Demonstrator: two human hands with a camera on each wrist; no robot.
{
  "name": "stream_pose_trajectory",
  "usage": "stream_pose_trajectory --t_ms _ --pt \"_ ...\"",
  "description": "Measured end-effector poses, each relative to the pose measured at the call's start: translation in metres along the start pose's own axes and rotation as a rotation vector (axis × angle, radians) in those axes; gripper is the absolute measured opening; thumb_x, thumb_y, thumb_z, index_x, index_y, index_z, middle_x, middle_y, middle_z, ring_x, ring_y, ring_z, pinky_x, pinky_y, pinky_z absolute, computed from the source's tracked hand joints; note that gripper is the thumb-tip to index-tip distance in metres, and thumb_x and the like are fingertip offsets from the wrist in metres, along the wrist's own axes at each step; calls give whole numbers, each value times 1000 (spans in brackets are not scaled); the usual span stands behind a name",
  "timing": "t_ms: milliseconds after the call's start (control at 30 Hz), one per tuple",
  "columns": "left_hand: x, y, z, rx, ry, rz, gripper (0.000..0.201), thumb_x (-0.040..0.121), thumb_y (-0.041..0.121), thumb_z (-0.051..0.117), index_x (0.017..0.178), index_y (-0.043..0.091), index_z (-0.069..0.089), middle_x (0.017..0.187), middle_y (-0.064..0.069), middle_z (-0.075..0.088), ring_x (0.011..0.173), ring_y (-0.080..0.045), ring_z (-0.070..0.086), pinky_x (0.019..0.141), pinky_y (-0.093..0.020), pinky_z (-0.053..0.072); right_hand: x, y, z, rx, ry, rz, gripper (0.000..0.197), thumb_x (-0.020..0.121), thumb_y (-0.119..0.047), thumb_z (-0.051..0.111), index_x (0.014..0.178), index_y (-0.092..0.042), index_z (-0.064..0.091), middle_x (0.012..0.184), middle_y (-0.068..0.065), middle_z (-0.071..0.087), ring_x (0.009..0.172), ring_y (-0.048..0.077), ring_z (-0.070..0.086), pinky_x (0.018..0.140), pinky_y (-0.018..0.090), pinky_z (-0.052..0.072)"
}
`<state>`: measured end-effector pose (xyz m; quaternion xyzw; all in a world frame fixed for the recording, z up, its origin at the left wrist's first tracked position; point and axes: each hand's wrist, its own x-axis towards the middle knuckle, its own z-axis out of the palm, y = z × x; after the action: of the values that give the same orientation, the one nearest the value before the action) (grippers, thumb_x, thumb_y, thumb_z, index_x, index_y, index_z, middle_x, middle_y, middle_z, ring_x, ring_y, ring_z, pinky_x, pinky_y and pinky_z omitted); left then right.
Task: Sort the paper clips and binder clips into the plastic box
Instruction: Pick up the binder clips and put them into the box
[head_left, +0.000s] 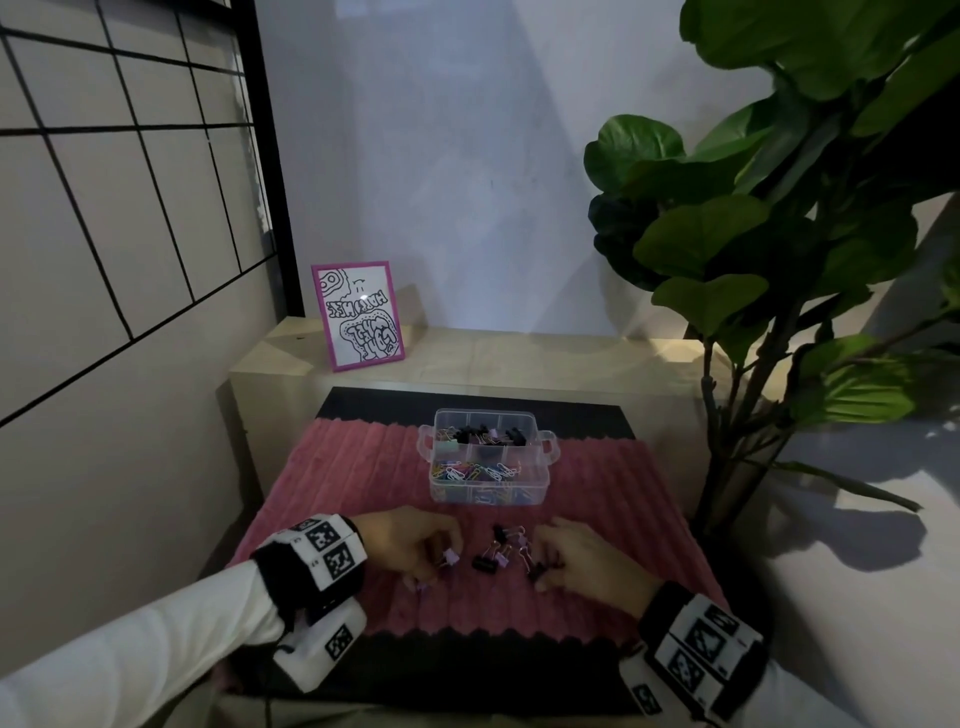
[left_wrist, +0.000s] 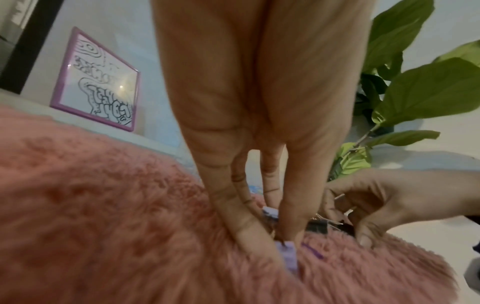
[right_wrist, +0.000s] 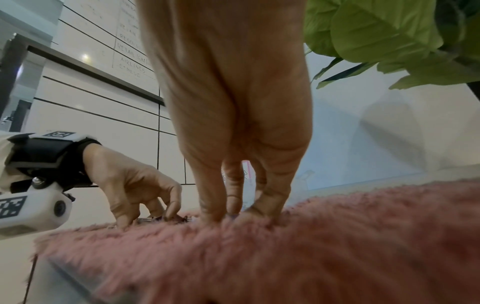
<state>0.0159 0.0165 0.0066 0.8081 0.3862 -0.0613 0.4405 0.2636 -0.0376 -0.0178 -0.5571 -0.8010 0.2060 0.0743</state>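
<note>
A clear plastic box (head_left: 540, 486) with compartments stands on the pink fuzzy mat (head_left: 353, 467); it holds coloured paper clips in front and binder clips behind. Several loose binder clips (head_left: 501, 545), black and purple, lie between my hands. My left hand (head_left: 441, 558) reaches down to the mat, and its fingertips pinch a purple binder clip (left_wrist: 287, 255). Another purple clip (head_left: 421, 586) lies by that hand's thumb. My right hand (head_left: 540, 564) is curled with its fingertips on a black binder clip (head_left: 537, 569) at the right of the pile. In the right wrist view its fingers (right_wrist: 270, 203) dig into the mat's pile.
A pink-framed drawing (head_left: 358, 314) leans on the pale shelf (head_left: 519, 358) behind the mat. A large leafy plant (head_left: 779, 234) overhangs the right side. A gridded wall panel (head_left: 104, 208) is on the left. A black surface (head_left: 467, 670) borders the mat's near edge.
</note>
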Motion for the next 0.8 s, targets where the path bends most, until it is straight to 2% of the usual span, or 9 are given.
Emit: stream_pose_trajectory --t_ms 100,200,300,367,467,567,633,667,800 --pt "-2 -4 0 -73 22 10 37 82 -5 56 114 12 52 82 4 53 55 2 61 56 -14 53 -1 2 2 92 78 -9 19 72 -16 75 84 -9 61 75 -16 41 71 7 47 58 5 36" --pt "-2 -9 2 -157 58 27 35 82 -7 54 110 15 55 85 3 52 65 -4 60 59 -16 55 -5 3 2 208 129 6 20 70 -10 76 83 -5 62 70 -11 49 56 -1 54 54 8 43" --pt "-4 -12 0 -209 68 51 31 84 -6 52 105 16 54 87 4 53 64 -5 61 62 -18 56 -7 2 4 155 134 -37 35 71 -21 76 97 -10 56 79 -6 51 67 -2 51 68 14 43" --pt "-5 -14 -5 -259 99 71 30 85 -8 49 105 14 54 91 2 54 64 -4 63 63 -18 56 -8 -3 8 88 149 -26 41 75 -35 70 104 -13 52 92 -3 50 84 11 52 78 26 43" --pt "-10 -16 -18 -336 203 80 30 86 -8 49 102 17 56 92 0 57 69 -7 64 66 -18 55 -10 -10 17 -12 171 -1 39 82 -41 61 110 -17 50 101 -1 48 98 17 53 83 32 43" --pt "-15 -13 -38 -453 315 107 28 86 -7 51 102 15 58 93 -2 60 70 -6 67 67 -16 55 -11 -10 23 -5 219 -39 26 86 -29 59 109 -21 51 97 -3 43 95 16 54 81 29 43" --pt "-15 -9 -52 -559 354 142 27 85 -9 50 105 8 58 93 -5 61 71 -5 68 66 -14 54 -12 -7 22 75 238 -80 21 83 -22 62 94 -30 46 85 -10 41 83 5 50 76 23 40" --pt "-14 -7 -58 -598 357 161 28 84 -10 50 104 7 59 93 -6 63 73 -7 68 67 -14 55 -12 -4 21 112 244 -84 25 81 -19 64 92 -30 44 80 -14 40 76 -4 46 73 19 37" --pt "3 1 -82 -578 368 166 29 83 -13 50 103 5 61 91 -6 66 76 -9 67 71 -16 56 -13 1 18 223 262 -93 21 75 -20 71 85 -26 53 78 -20 46 75 -9 48 70 9 37"
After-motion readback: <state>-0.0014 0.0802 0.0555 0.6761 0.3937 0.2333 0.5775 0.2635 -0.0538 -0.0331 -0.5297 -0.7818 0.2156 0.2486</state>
